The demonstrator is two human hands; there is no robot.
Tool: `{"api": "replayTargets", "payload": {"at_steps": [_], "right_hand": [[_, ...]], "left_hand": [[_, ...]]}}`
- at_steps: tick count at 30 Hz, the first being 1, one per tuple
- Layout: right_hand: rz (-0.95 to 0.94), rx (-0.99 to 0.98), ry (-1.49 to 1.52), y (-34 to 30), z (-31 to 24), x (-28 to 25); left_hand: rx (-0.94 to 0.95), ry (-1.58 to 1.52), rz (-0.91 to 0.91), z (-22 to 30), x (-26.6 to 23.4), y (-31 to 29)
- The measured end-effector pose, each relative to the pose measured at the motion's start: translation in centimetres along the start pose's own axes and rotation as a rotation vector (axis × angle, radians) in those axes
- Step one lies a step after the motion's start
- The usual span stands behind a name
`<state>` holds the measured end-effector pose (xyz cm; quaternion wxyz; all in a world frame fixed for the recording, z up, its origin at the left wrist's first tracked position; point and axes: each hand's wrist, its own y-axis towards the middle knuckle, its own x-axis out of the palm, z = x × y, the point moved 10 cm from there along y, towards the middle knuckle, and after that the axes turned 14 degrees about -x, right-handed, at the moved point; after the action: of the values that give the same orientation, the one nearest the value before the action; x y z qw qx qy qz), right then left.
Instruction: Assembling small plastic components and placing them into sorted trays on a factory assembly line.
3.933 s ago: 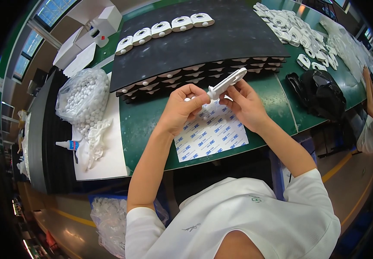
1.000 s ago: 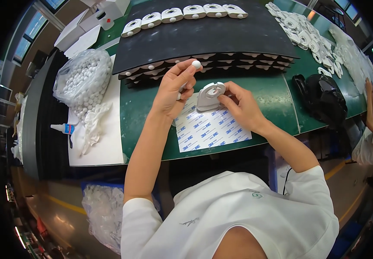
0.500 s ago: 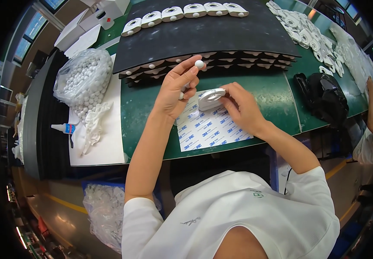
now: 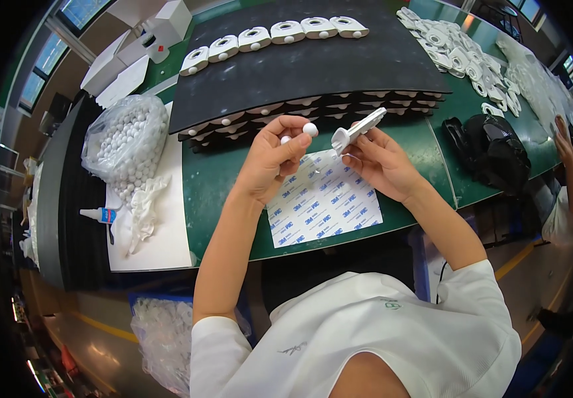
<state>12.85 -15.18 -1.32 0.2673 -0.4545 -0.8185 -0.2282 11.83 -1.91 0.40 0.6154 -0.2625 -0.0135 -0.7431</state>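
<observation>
My left hand [image 4: 272, 159] is closed around small white balls. One white ball [image 4: 310, 129] sits pinched at the thumb and forefinger tips, and a second shows between the curled fingers. Facing it across a small gap, my right hand [image 4: 387, 166] grips a flat white plastic part [image 4: 370, 122], tilted edge-on. Its cup-shaped end points toward the pinched ball, and the two are apart. Beneath both hands lies a white sheet with blue print [image 4: 326, 207]. Similar white parts [image 4: 286, 32], each with a ball at its near end, stand in a row on black foam [image 4: 300, 69].
A plastic bag of white balls [image 4: 124, 136], a crumpled white cloth [image 4: 146, 215] and a small glue bottle [image 4: 99, 215] lie at left. Loose white parts [image 4: 459, 60] are heaped at far right, above a black bundle [image 4: 489, 146]. Another person's hand [image 4: 565, 140] shows at the right edge.
My right hand has turned the white part from face-up to edge-on and raised it, its cup end now toward the ball. My left hand has lowered slightly and curled its fingers.
</observation>
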Motion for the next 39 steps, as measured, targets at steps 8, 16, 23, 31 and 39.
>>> {"api": "replayTargets", "payload": {"at_steps": [8, 16, 23, 31, 39], "right_hand": [[-0.144, -0.216, -0.236, 0.8, -3.9, 0.6], [-0.645, -1.046, -1.324, -2.7, -9.1, 7.6], [-0.28, -0.72, -0.765, 0.0, -8.1, 3.3], [0.018, -0.208, -0.272, 1.7, -2.4, -0.6], [0.006, -0.195, -0.249, 1.7, -1.9, -0.7]], "left_hand": [[-0.014, 0.008, -0.054, -0.3, 0.6, 0.1], [-0.047, -0.085, -0.03, -0.4, 0.4, 0.1], [0.011, -0.056, -0.066, -0.3, 0.4, 0.3], [-0.096, -0.005, 0.038, -1.5, 0.5, 0.6], [-0.11, 0.013, 0.03, -1.7, 0.4, 0.6]]}}
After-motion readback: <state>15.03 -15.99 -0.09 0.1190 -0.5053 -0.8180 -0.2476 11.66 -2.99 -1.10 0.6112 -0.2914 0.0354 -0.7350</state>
